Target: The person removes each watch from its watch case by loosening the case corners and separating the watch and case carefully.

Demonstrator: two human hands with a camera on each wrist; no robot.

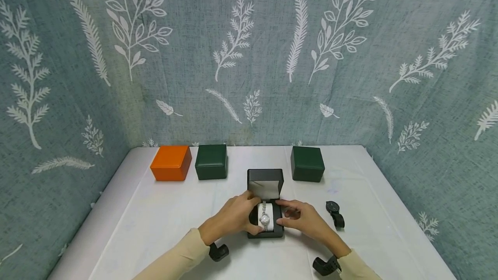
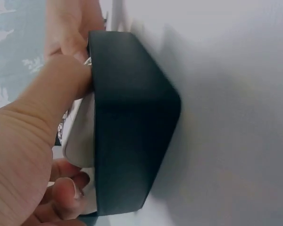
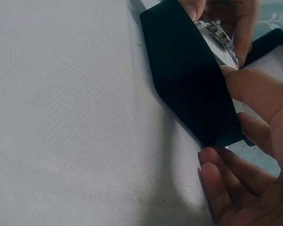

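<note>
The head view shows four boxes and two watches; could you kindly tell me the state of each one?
Dark watch box: open, lid raised
Silver bracelet watch: dial up, on the white cushion in that box
Black wristwatch: lying on the white tablecloth, outside any box
Orange box: closed
Left green box: closed
Right green box: closed

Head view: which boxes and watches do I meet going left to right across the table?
Orange box, left green box, open box with the silver watch in it, right green box, black watch.
</note>
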